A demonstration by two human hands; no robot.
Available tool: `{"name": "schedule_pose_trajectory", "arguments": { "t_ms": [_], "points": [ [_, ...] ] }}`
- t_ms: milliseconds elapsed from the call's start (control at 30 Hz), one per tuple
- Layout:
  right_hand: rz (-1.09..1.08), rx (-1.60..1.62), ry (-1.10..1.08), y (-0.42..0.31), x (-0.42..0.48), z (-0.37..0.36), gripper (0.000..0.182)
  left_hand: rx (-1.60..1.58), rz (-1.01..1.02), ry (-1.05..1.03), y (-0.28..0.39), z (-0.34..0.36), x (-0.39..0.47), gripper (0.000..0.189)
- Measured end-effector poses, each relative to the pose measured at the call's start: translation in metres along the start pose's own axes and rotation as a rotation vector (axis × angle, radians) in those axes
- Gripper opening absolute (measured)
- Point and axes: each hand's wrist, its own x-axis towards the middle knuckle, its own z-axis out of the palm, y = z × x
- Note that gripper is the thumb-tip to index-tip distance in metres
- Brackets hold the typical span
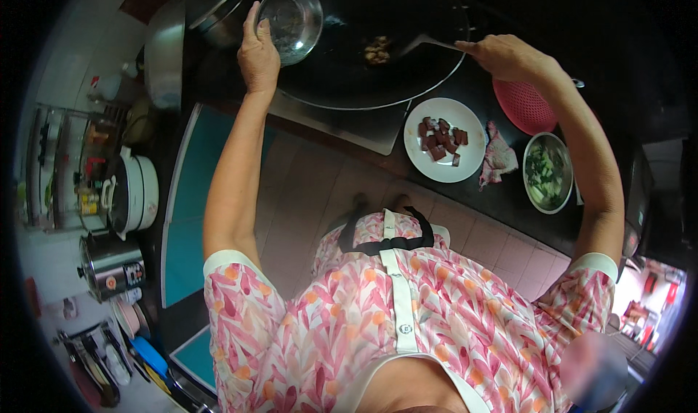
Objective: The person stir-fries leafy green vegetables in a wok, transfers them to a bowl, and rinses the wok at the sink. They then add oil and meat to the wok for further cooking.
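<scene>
My left hand [260, 53] grips the rim and side of a clear glass bowl [292, 26], tilted over the left part of a large dark wok [349, 94]. With my right hand [504, 56] I hold the handle of a metal spatula [422, 41], its blade inside the wok. Small brown chunks of food [377, 51] lie in the wok, left of the blade. Below the wok's right side, a white plate [471, 165] carries dark reddish-brown cut blocks [440, 140]. What the glass bowl contains is hard to tell.
Right of the plate are a crumpled cloth [499, 159], a metal bowl of chopped greens [547, 173] and a pink perforated basket [523, 105], partly behind my right forearm. A white electric cooker [133, 192] and a steel pot [113, 266] stand at the left. Teal cabinet doors [188, 227] are below.
</scene>
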Motion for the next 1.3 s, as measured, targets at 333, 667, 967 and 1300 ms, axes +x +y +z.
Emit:
{"name": "schedule_pose_trajectory", "arguments": {
  "t_ms": [333, 667, 967, 1300],
  "points": [
    [0.035, 0.087, 0.146, -0.041, 0.051, 0.043, 0.043, -0.727, -0.622, -0.069, -0.006, -0.013, 0.001, 0.039],
    [-0.200, 1.105, -0.152, -0.228, 0.022, -0.050, 0.019, -1.489, -1.098, -0.325, -0.099, -0.057, 0.054, 0.037],
    [0.662, 0.847, 0.216, -0.360, 0.250, 0.038, 0.022, -1.246, -0.745, -0.378, -0.159, -0.143, 0.036, 0.041],
    [0.671, 1.208, -0.212, -0.337, 0.294, 0.030, 0.038, -1.173, -0.739, -0.337, -0.189, -0.195, 0.011, 0.050]
  ]
}}
